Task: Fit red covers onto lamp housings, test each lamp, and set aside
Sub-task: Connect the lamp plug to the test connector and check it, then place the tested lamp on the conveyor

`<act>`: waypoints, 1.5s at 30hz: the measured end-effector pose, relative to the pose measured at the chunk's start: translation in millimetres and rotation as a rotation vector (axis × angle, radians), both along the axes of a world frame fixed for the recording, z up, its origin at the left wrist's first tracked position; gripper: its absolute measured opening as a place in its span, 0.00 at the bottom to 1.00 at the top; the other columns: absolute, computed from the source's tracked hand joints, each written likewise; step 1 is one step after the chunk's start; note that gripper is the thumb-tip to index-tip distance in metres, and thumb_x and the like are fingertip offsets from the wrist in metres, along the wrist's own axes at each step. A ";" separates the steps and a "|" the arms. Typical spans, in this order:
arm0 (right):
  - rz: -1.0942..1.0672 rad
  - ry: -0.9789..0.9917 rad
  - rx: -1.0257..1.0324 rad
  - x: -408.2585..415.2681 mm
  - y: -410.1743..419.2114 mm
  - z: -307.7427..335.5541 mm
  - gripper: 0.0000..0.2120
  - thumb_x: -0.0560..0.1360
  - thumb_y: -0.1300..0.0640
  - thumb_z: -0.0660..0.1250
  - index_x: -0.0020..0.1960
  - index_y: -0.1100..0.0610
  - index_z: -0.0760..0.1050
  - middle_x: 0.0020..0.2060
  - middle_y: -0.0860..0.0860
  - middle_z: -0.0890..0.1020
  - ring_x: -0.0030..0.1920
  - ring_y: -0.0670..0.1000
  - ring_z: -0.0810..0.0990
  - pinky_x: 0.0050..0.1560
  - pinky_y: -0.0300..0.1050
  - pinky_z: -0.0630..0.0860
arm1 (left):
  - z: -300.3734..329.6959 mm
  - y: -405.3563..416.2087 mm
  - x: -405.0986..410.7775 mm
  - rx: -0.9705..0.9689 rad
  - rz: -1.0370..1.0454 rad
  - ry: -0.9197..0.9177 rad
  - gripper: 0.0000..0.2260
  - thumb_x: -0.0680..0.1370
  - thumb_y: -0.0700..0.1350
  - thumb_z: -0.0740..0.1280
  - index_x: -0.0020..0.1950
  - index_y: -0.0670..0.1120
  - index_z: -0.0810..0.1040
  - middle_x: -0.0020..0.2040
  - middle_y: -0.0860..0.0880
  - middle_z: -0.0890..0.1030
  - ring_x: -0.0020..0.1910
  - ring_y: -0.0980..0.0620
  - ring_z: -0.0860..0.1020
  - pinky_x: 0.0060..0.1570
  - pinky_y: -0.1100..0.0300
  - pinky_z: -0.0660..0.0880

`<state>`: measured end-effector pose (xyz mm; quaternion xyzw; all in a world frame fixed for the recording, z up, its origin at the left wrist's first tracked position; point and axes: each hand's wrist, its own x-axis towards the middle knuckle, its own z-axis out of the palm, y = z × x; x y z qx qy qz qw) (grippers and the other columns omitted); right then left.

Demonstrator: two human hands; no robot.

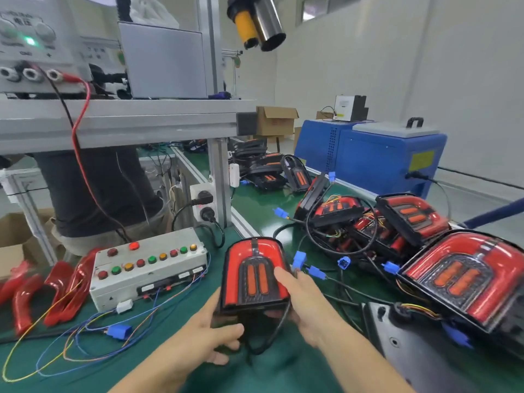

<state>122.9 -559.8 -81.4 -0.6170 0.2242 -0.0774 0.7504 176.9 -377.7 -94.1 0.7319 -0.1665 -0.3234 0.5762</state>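
Fingers of both hands curl around one lamp, held upright just above the green bench mat. From the head view, the left hand grips the lamp's black lower edge from the left, thumb across the underside. The right hand clasps the right side, its forefinger lying on the red cover beside the two orange strips. A black cable loops down from the lamp's base between the hands.

Just left of the lamp sits a grey test box with rows of red, green and amber buttons; one red button at its top glows. Coloured wires run from its front to a blue connector on the mat. Loose red covers lie in a heap at the far left.

On the shelf above stands a power supply with a lit green lamp; "GND" can be read on its face, the other markings are blurred. To the right, finished lamps with blue plugs are piled together. Behind them stands a blue machine with a yellow label too blurred to read, and an open cardboard box whose contents are hidden.
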 end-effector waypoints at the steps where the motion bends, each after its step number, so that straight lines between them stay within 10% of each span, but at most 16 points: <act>1: -0.032 -0.042 -0.007 -3.4 -0.9 5.8 0.09 0.82 0.54 0.59 0.58 0.54 0.76 0.47 0.51 0.87 0.44 0.50 0.84 0.42 0.47 0.82 | 0.5 1.5 1.6 0.012 0.001 -0.005 0.26 0.73 0.44 0.73 0.62 0.66 0.67 0.53 0.57 0.80 0.43 0.52 0.82 0.43 0.60 0.78; 13: -0.562 -0.282 -0.438 -42.5 -97.5 115.0 0.10 0.81 0.52 0.60 0.59 0.55 0.73 0.47 0.53 0.85 0.47 0.53 0.84 0.51 0.52 0.79 | -16.0 10.3 20.3 0.105 0.026 -0.077 0.26 0.75 0.38 0.71 0.70 0.53 0.67 0.63 0.56 0.75 0.52 0.50 0.80 0.42 0.61 0.76; 24: -0.867 0.058 -0.485 -88.5 -201.9 95.0 0.22 0.79 0.49 0.60 0.69 0.56 0.61 0.66 0.63 0.72 0.63 0.63 0.75 0.64 0.64 0.71 | -16.3 7.7 21.9 0.123 -0.003 -0.071 0.26 0.75 0.37 0.70 0.70 0.52 0.67 0.62 0.57 0.74 0.51 0.48 0.80 0.41 0.61 0.75; 28: -0.923 0.237 -0.763 -99.6 -201.4 87.8 0.33 0.81 0.53 0.60 0.78 0.59 0.45 0.72 0.64 0.65 0.66 0.67 0.70 0.64 0.59 0.67 | -13.7 8.4 19.3 0.157 -0.027 -0.116 0.25 0.76 0.38 0.69 0.70 0.50 0.65 0.63 0.57 0.72 0.54 0.47 0.79 0.40 0.66 0.76; 31: -0.956 0.390 -1.092 -105.9 -194.7 89.0 0.35 0.78 0.54 0.65 0.77 0.60 0.51 0.73 0.64 0.62 0.70 0.67 0.63 0.68 0.63 0.61 | -11.5 9.3 18.1 0.164 -0.051 -0.128 0.24 0.76 0.38 0.68 0.70 0.50 0.65 0.63 0.59 0.71 0.56 0.46 0.78 0.41 0.67 0.76; 36: -0.679 0.570 -1.671 -99.9 -162.7 94.2 0.17 0.81 0.48 0.55 0.63 0.53 0.76 0.68 0.53 0.72 0.70 0.55 0.65 0.72 0.69 0.46 | -9.3 10.1 17.6 0.169 -0.084 -0.111 0.23 0.76 0.37 0.68 0.68 0.49 0.67 0.61 0.58 0.74 0.51 0.46 0.78 0.41 0.66 0.75; 40: -0.309 0.609 -1.781 -79.0 -138.3 82.8 0.18 0.83 0.49 0.52 0.71 0.50 0.68 0.74 0.51 0.64 0.73 0.53 0.64 0.73 0.62 0.51 | -6.0 10.5 15.7 0.177 -0.129 -0.080 0.21 0.77 0.37 0.68 0.68 0.49 0.67 0.52 0.47 0.76 0.49 0.49 0.76 0.43 0.65 0.75; 45: -0.346 0.654 -1.708 -68.5 -125.6 85.2 0.21 0.83 0.49 0.54 0.74 0.50 0.63 0.77 0.54 0.58 0.76 0.56 0.57 0.73 0.64 0.50 | -2.0 13.4 11.6 0.170 -0.131 -0.102 0.21 0.77 0.37 0.68 0.67 0.49 0.68 0.60 0.54 0.75 0.53 0.51 0.78 0.47 0.66 0.77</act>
